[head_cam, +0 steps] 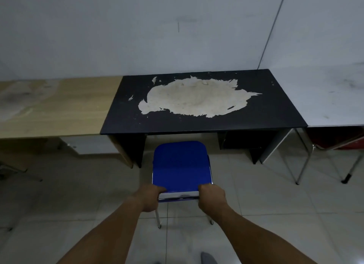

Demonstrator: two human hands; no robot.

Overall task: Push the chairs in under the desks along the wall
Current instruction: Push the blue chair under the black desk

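Chair: blue chair [181, 165] stands on the tiled floor [275, 214], facing the black desk [275, 114]; seat front just short of the kneehole.
Grip: left hand [150, 198] and right hand [211, 197] hold the backrest top at its two ends, fingers curled over the edge.
Handling: likely light and stiff, with a thin metal frame; legs may catch on tile joints.
Hold point: backrest corners, for a straight push.

Blue chair [181, 165] before worn black desk [197, 122]

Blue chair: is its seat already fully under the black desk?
No. The blue chair stands almost wholly out in front of the black desk.
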